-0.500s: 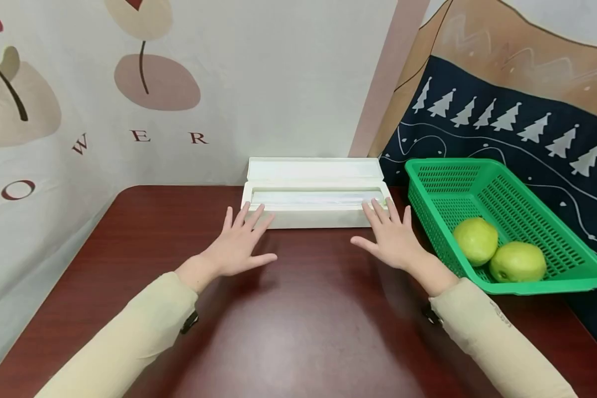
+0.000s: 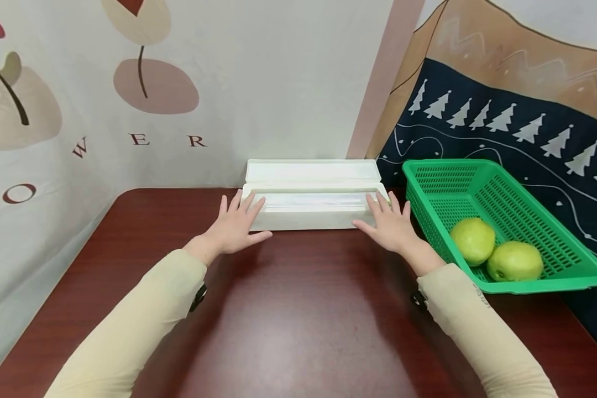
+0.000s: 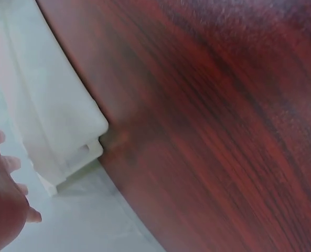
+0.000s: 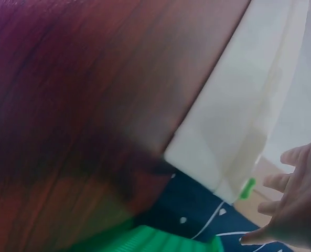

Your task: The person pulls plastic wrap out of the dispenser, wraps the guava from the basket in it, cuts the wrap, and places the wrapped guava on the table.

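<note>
A long white cling film dispenser (image 2: pixel 310 221) lies at the far edge of the table, its lid (image 2: pixel 313 171) tipped back. Shiny clear film (image 2: pixel 315 200) shows inside the box. My left hand (image 2: pixel 229 228) is spread over the dispenser's left end, fingers straight, holding nothing. Over the right end, my right hand (image 2: pixel 391 225) is spread the same way. In both wrist views the hands appear raised beside the dispenser; contact cannot be told. A small green piece (image 4: pixel 247 189) sticks out at its right end in the right wrist view.
To the right stands a green plastic basket (image 2: pixel 552 285) with two yellow-green fruits (image 2: pixel 514 261) in it, close to my right forearm. Printed cloth (image 2: pixel 278 99) hangs behind the dark red-brown table (image 2: pixel 303 315).
Both hands have moved slightly forward, farther over the ends of the dispenser. The dispenser and basket have stayed in place; the head view has shifted a little.
</note>
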